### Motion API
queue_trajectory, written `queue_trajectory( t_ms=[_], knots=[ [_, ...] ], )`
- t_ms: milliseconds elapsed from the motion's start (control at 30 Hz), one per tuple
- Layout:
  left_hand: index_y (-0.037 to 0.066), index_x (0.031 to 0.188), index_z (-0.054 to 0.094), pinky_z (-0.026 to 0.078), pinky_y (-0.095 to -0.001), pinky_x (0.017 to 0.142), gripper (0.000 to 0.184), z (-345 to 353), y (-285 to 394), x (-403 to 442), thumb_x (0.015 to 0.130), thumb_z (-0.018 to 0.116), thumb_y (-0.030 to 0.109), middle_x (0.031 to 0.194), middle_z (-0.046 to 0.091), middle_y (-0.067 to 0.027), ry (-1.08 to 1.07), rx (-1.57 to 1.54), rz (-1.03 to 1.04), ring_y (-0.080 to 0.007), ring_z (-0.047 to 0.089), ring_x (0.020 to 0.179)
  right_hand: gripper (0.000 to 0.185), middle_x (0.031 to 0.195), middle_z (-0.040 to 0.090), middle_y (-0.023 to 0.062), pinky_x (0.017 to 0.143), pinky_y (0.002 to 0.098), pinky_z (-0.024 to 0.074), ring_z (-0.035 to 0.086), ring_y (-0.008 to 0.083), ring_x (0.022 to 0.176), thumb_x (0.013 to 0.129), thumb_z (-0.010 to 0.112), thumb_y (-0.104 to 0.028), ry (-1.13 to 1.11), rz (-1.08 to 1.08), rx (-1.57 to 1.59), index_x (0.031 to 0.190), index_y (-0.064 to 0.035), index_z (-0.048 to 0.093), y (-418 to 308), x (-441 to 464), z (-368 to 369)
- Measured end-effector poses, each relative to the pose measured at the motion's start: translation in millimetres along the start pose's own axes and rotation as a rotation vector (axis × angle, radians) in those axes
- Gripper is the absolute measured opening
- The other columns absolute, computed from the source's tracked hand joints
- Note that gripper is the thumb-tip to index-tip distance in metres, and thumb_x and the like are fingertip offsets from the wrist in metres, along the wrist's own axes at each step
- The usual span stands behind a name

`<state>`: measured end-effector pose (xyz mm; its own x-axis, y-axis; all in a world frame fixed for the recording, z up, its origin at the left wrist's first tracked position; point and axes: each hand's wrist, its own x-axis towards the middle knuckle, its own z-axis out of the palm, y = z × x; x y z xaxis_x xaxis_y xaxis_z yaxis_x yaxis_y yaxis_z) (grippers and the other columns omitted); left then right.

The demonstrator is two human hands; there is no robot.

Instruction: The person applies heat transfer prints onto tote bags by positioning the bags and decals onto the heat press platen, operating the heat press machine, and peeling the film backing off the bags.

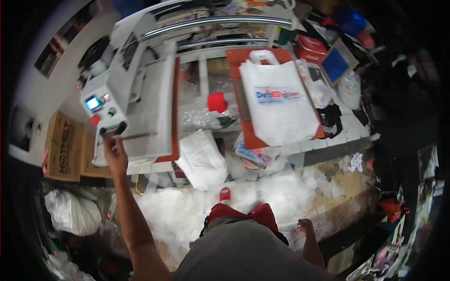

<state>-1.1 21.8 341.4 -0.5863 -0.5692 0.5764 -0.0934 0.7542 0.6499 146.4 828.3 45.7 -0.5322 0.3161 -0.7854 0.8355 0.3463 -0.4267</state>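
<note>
My left hand is raised at the front of a white heat press, just below its control box and black handle. Its fingers look closed around the end of a thin brown stick, which points right across the press; blur hides the exact grip. Down by my right side, my right hand hangs with loosely bent fingers and nothing visible in it. A white bag with blue and red print lies flat on the red-brown right-hand platen.
White bags hang over the bench front beside a printed bag. A red object sits between the platens. Cardboard boxes and a stuffed white sack stand at left; a red box is at back right.
</note>
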Motion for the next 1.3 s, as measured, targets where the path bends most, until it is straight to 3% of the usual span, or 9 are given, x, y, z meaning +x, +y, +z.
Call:
queue_trajectory(
  t_ms=[100,200,233,267,333,500,633,1200,1300],
  knots=[
    [-0.002,0.11,0.056,0.046,-0.0263,0.071,0.019,15,23,-64,0.096,0.054,0.011,0.086,0.06,-0.0091,-0.049,-0.049,-0.06,-0.0146,0.055,0.078,0.022,0.074,0.066,0.0087,0.045,0.033,0.0487,0.062,0.0199,0.053,0.09,0.06,-0.023,0.082,-0.09,0.083,0.09,-0.0016,0.062,-15,28,-22],
    [-0.002,0.106,0.058,0.047,-0.0277,0.072,0.015,59,64,-136,0.095,0.053,0.007,0.088,0.061,-0.0104,-0.191,0.023,-0.122,-0.0176,0.058,0.079,0.015,0.067,0.063,0.0093,0.053,0.0386,0.0496,0.06,0.025,0.054,0.087,0.056,-0.012,0.374,-1.118,-1.162,0.077,-0.0047,0.063,-50,120,-76],
    [-0.001,0.105,0.059,0.049,-0.0281,0.07,0.014,77,87,-153,0.094,0.053,0.006,0.089,0.062,-0.0112,-0.244,0.026,-0.141,-0.0185,0.06,0.078,0.018,0.073,0.066,0.0122,0.063,0.0413,0.0513,0.064,0.03,0.067,0.086,0.056,-0.015,0.414,-0.919,-1.124,0.075,-0.0038,0.064,-87,132,-85],
    [0.0,0.104,0.06,0.05,-0.0286,0.067,0.013,96,112,-170,0.093,0.054,0.005,0.09,0.063,-0.0121,-0.289,0.031,-0.163,-0.0193,0.062,0.078,0.023,0.077,0.067,0.0138,0.067,0.0433,0.0513,0.066,0.0333,0.077,0.088,0.054,-0.021,0.471,-0.745,-0.257,0.078,-0.0035,0.065,-146,112,-89],
    [0.001,0.1,0.061,0.052,-0.0293,0.062,0.01,131,148,-197,0.091,0.056,0.003,0.092,0.064,-0.0124,-0.356,0.002,-0.239,-0.0207,0.065,0.076,0.021,0.082,0.066,0.0202,0.07,0.0448,0.0512,0.066,0.0403,0.081,0.09,0.058,-0.02,0.486,-0.918,-0.265,0.088,0.0006,0.062,-249,113,-112],
    [0.001,0.1,0.06,0.054,-0.0316,0.062,0.015,211,232,-211,0.085,0.06,-0.002,0.098,0.062,-0.013,-0.414,-0.084,-0.044,-0.0242,0.063,0.084,0.016,0.086,0.065,0.0162,0.07,0.0341,0.0509,0.066,0.0253,0.08,0.088,0.063,-0.013,0.262,-1.281,0.147,0.096,0.0006,0.064,-465,80,-115],
    [0.003,0.104,0.055,0.053,-0.0348,0.061,0.023,263,276,-210,0.082,0.062,-0.003,0.098,0.06,-0.0158,-0.448,-0.098,0.046,-0.0291,0.061,0.084,0.017,0.089,0.065,0.0179,0.075,0.0392,0.051,0.063,0.033,0.082,0.081,0.065,-0.01,0.242,-1.553,-0.118,0.094,0.0006,0.064,-569,84,-81],
    [0.003,0.099,0.057,0.056,-0.0361,0.056,0.019,131,111,-474,0.082,0.065,0.008,0.091,0.063,-0.0206,-0.536,0.209,-0.393,-0.0339,0.065,0.075,0.015,0.091,0.068,0.021,0.078,0.0406,0.0536,0.067,0.0351,0.085,0.073,0.065,-0.017,0.227,-1.235,-0.464,0.08,-0.0036,0.069,-675,175,-3],
    [0.003,0.094,0.061,0.054,-0.0444,0.075,0.013,108,91,-504,0.082,0.064,0.01,0.088,0.068,-0.0165,-0.554,0.243,-0.425,-0.0357,0.066,0.081,0.007,0.084,0.067,0.0163,0.072,0.0407,0.0531,0.066,0.034,0.079,0.07,0.066,-0.013,0.346,-1.397,-0.428,0.072,-0.0067,0.067,-656,135,-2]
  ],
)
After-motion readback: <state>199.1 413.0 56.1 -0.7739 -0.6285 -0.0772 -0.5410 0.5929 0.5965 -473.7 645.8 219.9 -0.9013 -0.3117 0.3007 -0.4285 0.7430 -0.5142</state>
